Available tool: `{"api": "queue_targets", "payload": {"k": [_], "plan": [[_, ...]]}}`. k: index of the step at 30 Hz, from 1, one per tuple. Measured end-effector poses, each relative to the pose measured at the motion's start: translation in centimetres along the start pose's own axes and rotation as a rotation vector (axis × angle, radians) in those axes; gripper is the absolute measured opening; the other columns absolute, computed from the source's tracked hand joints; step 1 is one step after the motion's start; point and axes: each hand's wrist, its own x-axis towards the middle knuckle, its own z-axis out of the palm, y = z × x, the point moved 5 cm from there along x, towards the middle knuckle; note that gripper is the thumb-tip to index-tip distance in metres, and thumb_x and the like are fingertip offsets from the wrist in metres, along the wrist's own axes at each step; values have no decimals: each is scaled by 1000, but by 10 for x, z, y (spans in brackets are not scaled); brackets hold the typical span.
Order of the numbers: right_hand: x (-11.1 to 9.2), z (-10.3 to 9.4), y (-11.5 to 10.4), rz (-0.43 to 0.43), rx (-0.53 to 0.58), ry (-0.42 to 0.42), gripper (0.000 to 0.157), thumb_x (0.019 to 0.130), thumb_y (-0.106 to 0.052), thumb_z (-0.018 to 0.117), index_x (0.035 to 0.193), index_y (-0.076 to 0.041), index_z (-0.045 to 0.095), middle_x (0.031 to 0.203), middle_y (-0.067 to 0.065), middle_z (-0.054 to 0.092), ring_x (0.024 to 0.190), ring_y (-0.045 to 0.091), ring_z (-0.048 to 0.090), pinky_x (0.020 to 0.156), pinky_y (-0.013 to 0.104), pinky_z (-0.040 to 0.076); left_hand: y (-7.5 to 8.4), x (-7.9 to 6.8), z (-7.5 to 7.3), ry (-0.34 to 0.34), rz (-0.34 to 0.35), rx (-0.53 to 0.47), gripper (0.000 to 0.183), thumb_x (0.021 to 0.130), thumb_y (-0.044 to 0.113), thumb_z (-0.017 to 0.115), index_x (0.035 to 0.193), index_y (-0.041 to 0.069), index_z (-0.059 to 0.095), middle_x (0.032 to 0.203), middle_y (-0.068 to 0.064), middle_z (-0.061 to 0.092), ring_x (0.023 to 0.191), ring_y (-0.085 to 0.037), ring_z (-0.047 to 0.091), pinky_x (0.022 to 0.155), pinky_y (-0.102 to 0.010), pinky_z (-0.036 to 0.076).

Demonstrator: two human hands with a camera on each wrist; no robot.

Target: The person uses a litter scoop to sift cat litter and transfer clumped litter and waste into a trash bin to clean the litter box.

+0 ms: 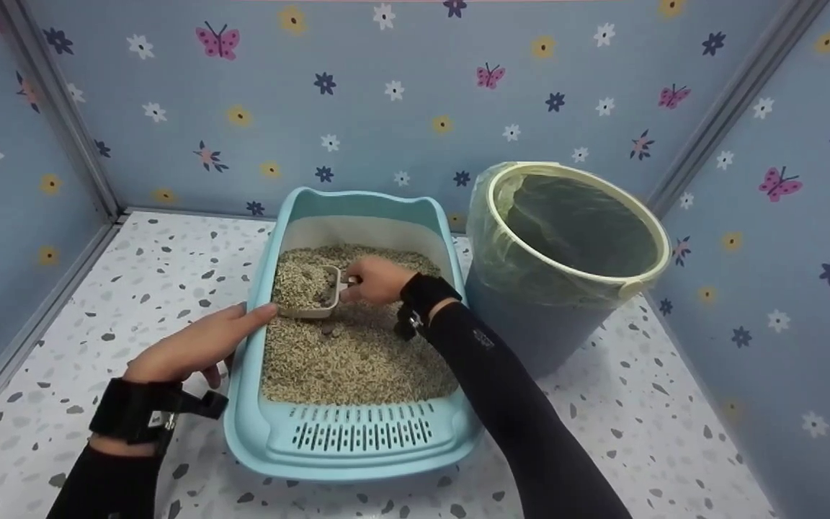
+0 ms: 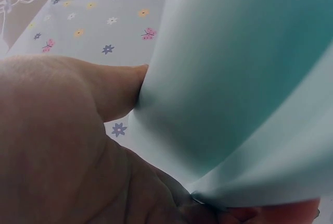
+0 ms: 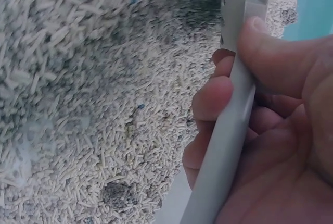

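Right hand (image 1: 379, 281) is gripping the litter scoop (image 1: 305, 314) by its handle — the thumb is pressing along the top near the scoop's neck, and the fingers are wrapping around the underside. The scoop is sitting inside the blue litter box (image 1: 357, 467), toward its left wall, and is holding a heap of pale pellet litter (image 1: 364, 360). A few darker clumps are showing in the scoop near the handle side, and another dark clump (image 1: 328, 329) is lying on the litter just in front of it.

Left hand (image 1: 195, 342) is clasping the litter box by its left rim: fingers are reaching over the edge while the thumb is pressing on the outer wall, as the left wrist view is showing.

The litter is covering the box floor, and the slotted ledge (image 1: 361, 432) is facing the person. Just to the right, a trash bin (image 1: 530, 335) is standing, with a translucent liner bag (image 1: 488, 252) folding over its mouth and a cream ring (image 1: 664, 252) circling the opening. Black sleeves (image 1: 509, 389) are covering both forearms; dark straps (image 1: 427, 292) are circling both wrists. Everything is resting on a speckled floor (image 1: 184, 259) — flower-and-butterfly panels (image 1: 357, 58) are enclosing the back and sides.
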Motion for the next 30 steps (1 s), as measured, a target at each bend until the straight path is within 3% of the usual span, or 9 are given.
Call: {"api": "queue_targets", "payload": {"k": [6,13,23,30], "plan": [[0,-2,-1,-17,28,-3,47,115,-24,68,79,-16,39,75,-1,29,67,15,27,73,32,26,-1,0,-1,2,-2,1,79,113,74,40,148,3,47,107,-17,66,73,-27,66,54,-46,63],[-4,-4,2,23,22,-9,42,115,-26,68,84,-16,42,78,0,32,69,15,30,73,31,27,-2,2,0,4,-3,-10,78,113,73,40,146,3,46,106,-16,65,73,-26,65,52,-42,62],[-12,-7,-1,45,38,20,47,115,-24,67,83,-16,34,77,0,28,68,15,27,73,32,25,-1,4,2,-9,-4,-12,79,113,73,40,148,3,44,107,-16,66,76,-27,66,53,-43,62],[-24,-11,-7,68,51,81,31,114,-23,69,89,-16,51,77,-2,38,68,15,38,71,30,32,-1,3,0,-4,-8,-12,77,113,73,41,146,4,45,107,-15,65,74,-26,65,52,-41,60]]}}
